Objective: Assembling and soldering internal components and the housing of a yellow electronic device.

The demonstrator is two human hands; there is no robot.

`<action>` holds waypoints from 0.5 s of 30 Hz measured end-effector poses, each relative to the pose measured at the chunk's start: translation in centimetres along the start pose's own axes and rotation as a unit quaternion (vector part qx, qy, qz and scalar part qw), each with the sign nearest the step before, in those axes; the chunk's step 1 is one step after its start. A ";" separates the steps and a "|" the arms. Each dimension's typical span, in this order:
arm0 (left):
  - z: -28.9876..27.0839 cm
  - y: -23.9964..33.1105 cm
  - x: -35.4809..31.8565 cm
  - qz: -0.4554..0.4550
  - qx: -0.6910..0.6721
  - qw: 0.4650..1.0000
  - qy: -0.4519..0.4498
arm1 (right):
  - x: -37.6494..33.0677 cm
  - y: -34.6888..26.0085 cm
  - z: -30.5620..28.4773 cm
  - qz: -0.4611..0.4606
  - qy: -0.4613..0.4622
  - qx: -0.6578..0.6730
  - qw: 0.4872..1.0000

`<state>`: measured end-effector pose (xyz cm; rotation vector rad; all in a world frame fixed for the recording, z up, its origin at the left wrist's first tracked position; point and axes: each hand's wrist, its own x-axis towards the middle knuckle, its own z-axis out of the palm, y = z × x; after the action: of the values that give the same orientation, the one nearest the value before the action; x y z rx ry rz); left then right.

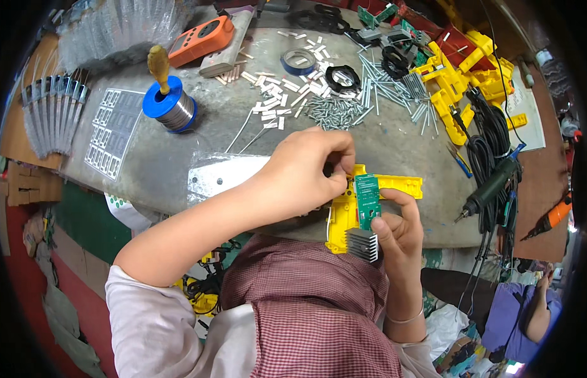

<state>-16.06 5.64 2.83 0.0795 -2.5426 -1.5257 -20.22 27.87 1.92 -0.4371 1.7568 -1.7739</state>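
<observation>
A yellow plastic housing [401,184] shaped like a tool shell lies at the table's front edge. Over it sits a green circuit board [368,194], with a black finned heat sink [361,244] at its near end. My right hand [399,228] grips the board's right side between thumb and fingers, close to the heat sink. At the housing's upper left, my left hand [312,165] is closed in a pinch. Whatever lies between its fingertips is hidden.
Behind my hands are a screw pile [334,113], white pieces [274,101] and a blue tape roll [298,61]. A solder spool [174,108] stands left, near an orange meter [202,41]. To the right lie a dark green electric screwdriver [490,190], black cables [486,135] and yellow shells [446,88].
</observation>
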 end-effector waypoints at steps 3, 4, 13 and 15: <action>-0.1 -0.2 0.0 -0.015 -0.040 0.999 0.006 | 0.2 -0.4 -0.1 0.016 -0.016 -0.024 0.999; -0.4 0.3 0.0 -0.008 -0.006 1.000 -0.023 | 0.2 -0.5 -0.2 0.029 -0.019 -0.028 0.999; -1.3 1.6 -2.9 0.186 0.184 0.965 0.029 | 0.3 0.1 -0.6 0.048 -0.019 -0.026 0.998; -0.4 2.3 -5.1 0.239 0.266 0.933 -0.041 | 0.3 -0.1 -0.5 0.053 -0.017 -0.030 0.998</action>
<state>-10.83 7.03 4.44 -0.5057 -2.6905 -0.6587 -20.82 28.04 1.97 -0.3896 1.7792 -1.6346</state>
